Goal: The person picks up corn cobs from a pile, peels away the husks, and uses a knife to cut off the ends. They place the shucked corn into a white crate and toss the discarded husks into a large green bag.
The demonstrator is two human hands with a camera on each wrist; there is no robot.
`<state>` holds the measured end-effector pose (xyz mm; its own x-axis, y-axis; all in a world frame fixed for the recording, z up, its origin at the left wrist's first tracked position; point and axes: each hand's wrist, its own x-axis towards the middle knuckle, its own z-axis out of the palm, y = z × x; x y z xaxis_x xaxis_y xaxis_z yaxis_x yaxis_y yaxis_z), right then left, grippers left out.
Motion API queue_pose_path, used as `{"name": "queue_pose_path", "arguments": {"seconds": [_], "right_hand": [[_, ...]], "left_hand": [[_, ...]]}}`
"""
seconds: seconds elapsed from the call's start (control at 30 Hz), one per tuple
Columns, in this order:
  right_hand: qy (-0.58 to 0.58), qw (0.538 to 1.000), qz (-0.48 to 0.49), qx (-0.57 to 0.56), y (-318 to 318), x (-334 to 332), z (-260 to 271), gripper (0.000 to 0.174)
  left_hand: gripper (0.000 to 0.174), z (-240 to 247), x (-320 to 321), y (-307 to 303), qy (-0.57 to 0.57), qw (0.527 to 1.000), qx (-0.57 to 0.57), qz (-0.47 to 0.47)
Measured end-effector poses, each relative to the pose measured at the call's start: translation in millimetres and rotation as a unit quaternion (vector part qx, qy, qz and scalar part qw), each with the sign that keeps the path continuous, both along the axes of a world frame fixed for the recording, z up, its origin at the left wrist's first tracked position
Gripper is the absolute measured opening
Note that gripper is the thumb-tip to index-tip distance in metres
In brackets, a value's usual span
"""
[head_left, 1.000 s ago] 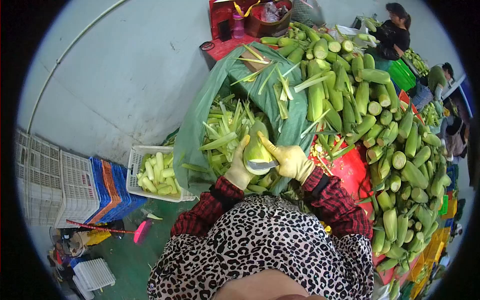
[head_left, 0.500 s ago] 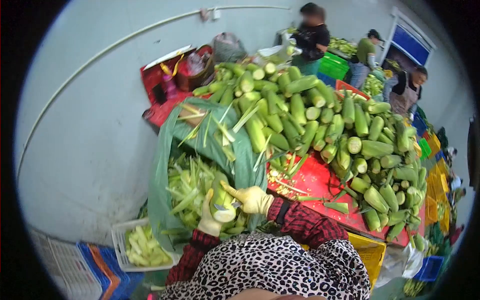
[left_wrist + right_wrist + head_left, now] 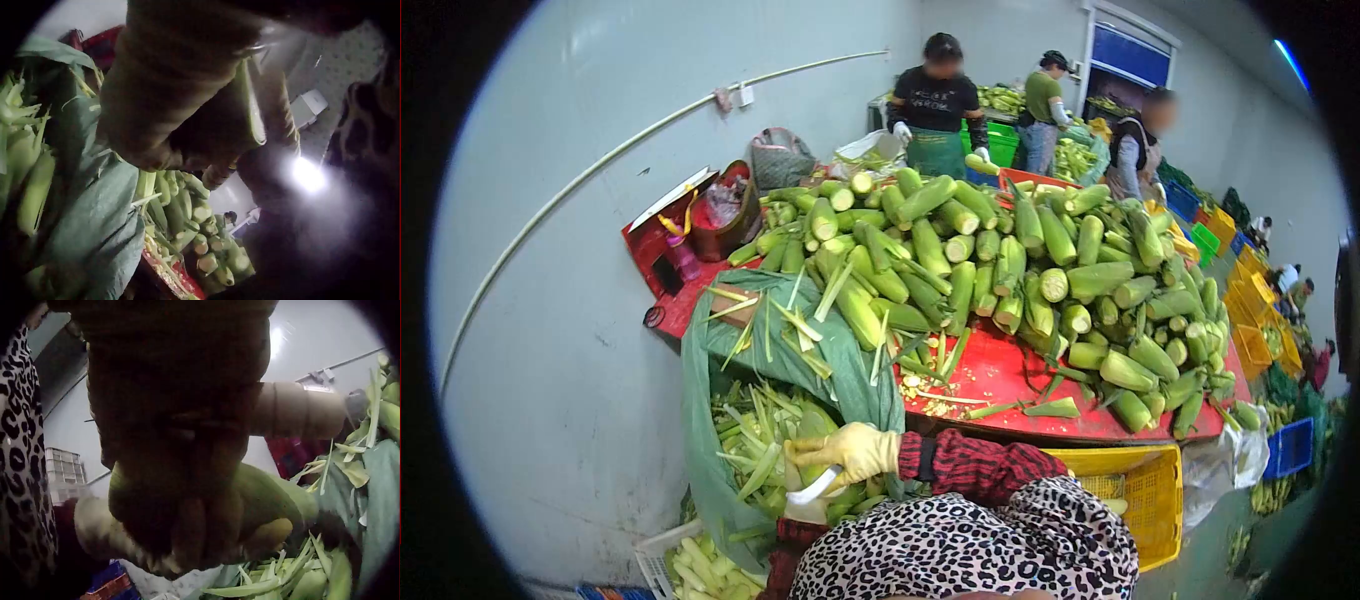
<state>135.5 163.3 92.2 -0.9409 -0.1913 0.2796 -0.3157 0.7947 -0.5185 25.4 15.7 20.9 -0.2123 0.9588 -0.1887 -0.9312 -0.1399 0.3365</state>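
Both hands wear pale yellow gloves and work over an opened green sack [image 3: 865, 385] of stripped husks. My left hand [image 3: 805, 508], mostly hidden behind the right in the head view, grips a green ear of corn [image 3: 269, 494] from below. The cut end of that ear shows pale beside the left hand [image 3: 169, 81] in the left wrist view. My right hand [image 3: 855, 455] lies across the ear's cut end and holds a knife, whose pale, shiny blade [image 3: 815, 486] points down toward the left wrist. In the right wrist view the right hand [image 3: 181, 425] is dark.
Unhusked corn [image 3: 990, 260] is heaped on a red table [image 3: 1000, 370]. A yellow crate [image 3: 1150, 500] stands by its front edge. A white crate [image 3: 655, 560] with peeled ears sits lower left. Several people work beyond the heap, including one in black [image 3: 940, 100].
The head view has swung up and right, bringing in more of the table and the people. My right hand has moved over the ear's cut end, and the blade has turned downward.
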Motion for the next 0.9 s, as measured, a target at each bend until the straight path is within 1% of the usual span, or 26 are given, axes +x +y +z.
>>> {"name": "queue_pose_path", "arguments": {"seconds": [0.1, 0.13, 0.23, 0.27, 0.37, 0.4, 0.5, 0.6, 0.63, 0.7, 0.73, 0.77, 0.8, 0.83, 0.87, 0.9], "right_hand": [[0.014, 1.000, 0.014, 0.023, 0.8, -8.9, -13.1, 0.063], [0.022, 1.000, 0.015, 0.013, -1.9, -14.0, -19.4, 0.059], [0.044, 0.999, 0.022, 0.013, -2.2, -20.5, -22.5, 0.057], [0.075, 0.997, 0.020, 0.003, -4.6, -22.1, -21.7, 0.054], [0.107, 0.993, 0.011, -0.055, -13.3, -24.6, -19.1, 0.040], [0.100, 0.994, 0.017, -0.035, -13.5, -27.8, -24.8, 0.048], [0.114, 0.993, 0.001, -0.034, -19.1, -35.0, -34.0, 0.042], [0.078, 0.995, -0.001, -0.061, -23.7, -35.2, -29.1, 0.036], [0.080, 0.995, -0.006, -0.055, -24.3, -36.3, -28.8, 0.035], [0.080, 0.996, -0.009, -0.048, -28.2, -38.4, -27.2, 0.034], [0.069, 0.997, -0.007, -0.041, -28.0, -36.8, -25.0, 0.035], [0.064, 0.997, 0.004, -0.037, -27.3, -39.7, -33.2, 0.038], [0.118, 0.992, -0.011, -0.051, -31.1, -42.3, -36.4, 0.035], [0.095, 0.995, -0.006, -0.025, -29.7, -44.1, -40.6, 0.036], [0.059, 0.998, -0.018, 0.002, -30.0, -43.2, -38.0, 0.035], [0.098, 0.995, -0.021, -0.022, -33.3, -43.3, -36.4, 0.034]], "left_hand": [[0.059, -6.1, 1.9, -14.4, 0.007, 0.999, -0.036, -0.004], [0.059, -8.3, 0.8, -20.1, 0.010, 0.999, -0.048, -0.001], [0.059, -11.5, 0.8, -33.1, 0.030, 0.996, -0.081, 0.016], [0.058, -12.5, 1.0, -36.3, 0.036, 0.995, -0.089, 0.022], [0.058, -16.1, 1.5, -43.1, 0.061, 0.991, -0.113, 0.038], [0.058, -16.3, 2.5, -45.2, 0.072, 0.989, -0.120, 0.043], [0.058, -17.0, 5.9, -45.4, 0.101, 0.985, -0.133, 0.050], [0.058, -16.0, 8.5, -46.8, 0.134, 0.979, -0.142, 0.061], [0.058, -14.2, 9.8, -47.2, 0.150, 0.976, -0.144, 0.064], [0.057, -12.2, 12.8, -48.2, 0.206, 0.964, -0.148, 0.073], [0.057, -9.9, 14.3, -46.5, 0.256, 0.951, -0.152, 0.076], [0.057, -7.2, 16.4, -46.2, 0.336, 0.924, -0.162, 0.082], [0.057, -4.7, 18.3, -46.1, 0.416, 0.888, -0.176, 0.088], [0.057, -3.0, 18.7, -44.2, 0.529, 0.822, -0.192, 0.089], [0.057, -2.5, 17.9, -41.4, 0.664, 0.714, -0.206, 0.085], [0.057, -5.2, 15.0, -37.9, 0.777, 0.586, -0.216, 0.080]]}}
